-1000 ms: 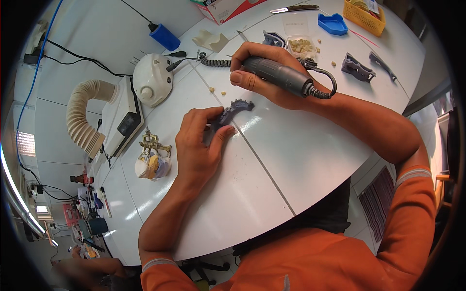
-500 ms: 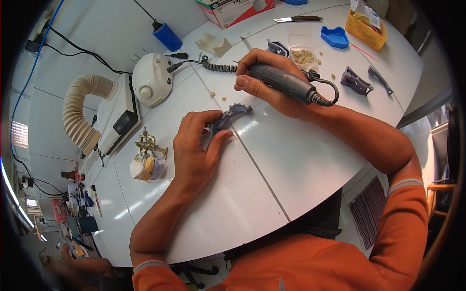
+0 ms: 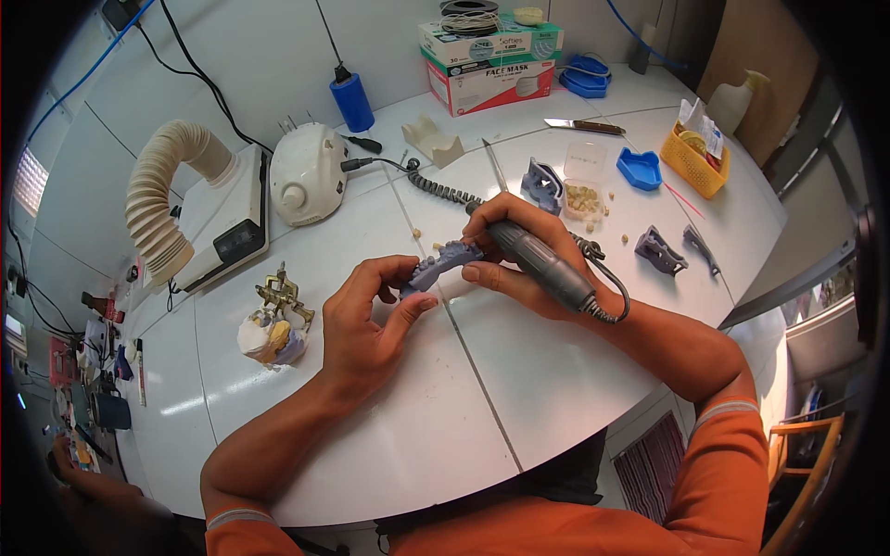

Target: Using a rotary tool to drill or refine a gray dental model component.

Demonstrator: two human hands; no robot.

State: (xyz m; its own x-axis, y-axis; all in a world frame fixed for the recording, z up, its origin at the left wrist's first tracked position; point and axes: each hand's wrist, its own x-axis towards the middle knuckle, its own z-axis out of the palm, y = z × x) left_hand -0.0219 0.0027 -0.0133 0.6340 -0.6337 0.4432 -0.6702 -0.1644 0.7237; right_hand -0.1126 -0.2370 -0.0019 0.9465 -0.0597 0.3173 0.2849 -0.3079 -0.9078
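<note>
Centrally, left hand [image 3: 364,320] pinching toothed arch [image 3: 441,266], handpiece [image 3: 542,265] in right hand [image 3: 536,295]

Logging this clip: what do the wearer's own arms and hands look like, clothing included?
The left hand and right hand are bare, with no gloves, rings or watch visible. Both forearms are uncovered. Short orange fabric sleeves end just above the elbows, each trimmed near its hem with a light grey band.

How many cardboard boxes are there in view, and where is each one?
2. The red and white box stands at the back of the table; the green and white box lies on it. The clutter at far left may hide more.
</note>
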